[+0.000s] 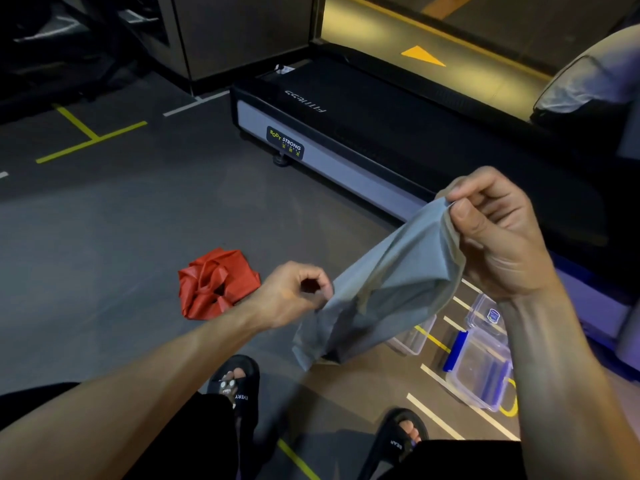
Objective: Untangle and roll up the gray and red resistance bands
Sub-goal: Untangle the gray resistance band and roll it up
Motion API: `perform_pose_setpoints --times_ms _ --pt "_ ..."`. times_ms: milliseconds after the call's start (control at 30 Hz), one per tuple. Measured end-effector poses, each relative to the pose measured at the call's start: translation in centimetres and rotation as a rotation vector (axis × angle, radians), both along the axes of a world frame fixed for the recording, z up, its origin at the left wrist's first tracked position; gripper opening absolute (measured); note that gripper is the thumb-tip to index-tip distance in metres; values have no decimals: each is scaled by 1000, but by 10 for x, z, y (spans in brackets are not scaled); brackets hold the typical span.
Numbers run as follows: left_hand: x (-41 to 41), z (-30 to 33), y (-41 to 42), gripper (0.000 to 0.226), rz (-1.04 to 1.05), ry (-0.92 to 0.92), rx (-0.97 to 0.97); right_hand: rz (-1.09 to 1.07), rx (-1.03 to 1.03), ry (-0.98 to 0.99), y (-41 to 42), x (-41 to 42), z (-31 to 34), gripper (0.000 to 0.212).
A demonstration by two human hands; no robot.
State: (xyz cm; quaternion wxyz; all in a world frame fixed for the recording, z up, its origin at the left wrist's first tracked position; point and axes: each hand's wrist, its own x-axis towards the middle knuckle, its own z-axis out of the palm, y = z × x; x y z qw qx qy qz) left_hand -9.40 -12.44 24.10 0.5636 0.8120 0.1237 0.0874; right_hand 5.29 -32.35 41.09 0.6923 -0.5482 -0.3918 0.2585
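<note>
Both hands pinch the gray band (384,282), mid-frame: right hand (498,233) at its upper end, left hand (294,292) lower edge, apparently. Red band (214,284) crumpled on the floor (104,237), left of centre.

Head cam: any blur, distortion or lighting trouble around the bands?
Head view: dim overall, with a warm yellow strip lit at top right; wide-angle bending curves the treadmill edge; left hand slightly motion-blurred where it pinches the gray band; right hand and red band on the floor read sharp.
</note>
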Motion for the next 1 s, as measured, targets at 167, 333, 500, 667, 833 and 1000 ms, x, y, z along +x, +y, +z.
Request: perform_pose_setpoints --times_ms 167,333,500,667,833,1000 --pt "3 -6 3 29 92 -61 35 3 -6 -3 1 -1 -1 23" --pt "5 -3 5 45 181 -112 66 9 13 2 0 -1 0 22" --pt "9 -4 0 16 208 -43 13 32 16 21 1 -3 0 22" --pt "8 -1 -2 42 119 38 20 57 10 39 3 -4 -3 20" --pt "8 -6 -6 53 -20 22 -96 47 9 37 4 -6 -2 22" --pt "6 -15 -6 37 41 20 49 16 8 -3 2 -5 1 22"
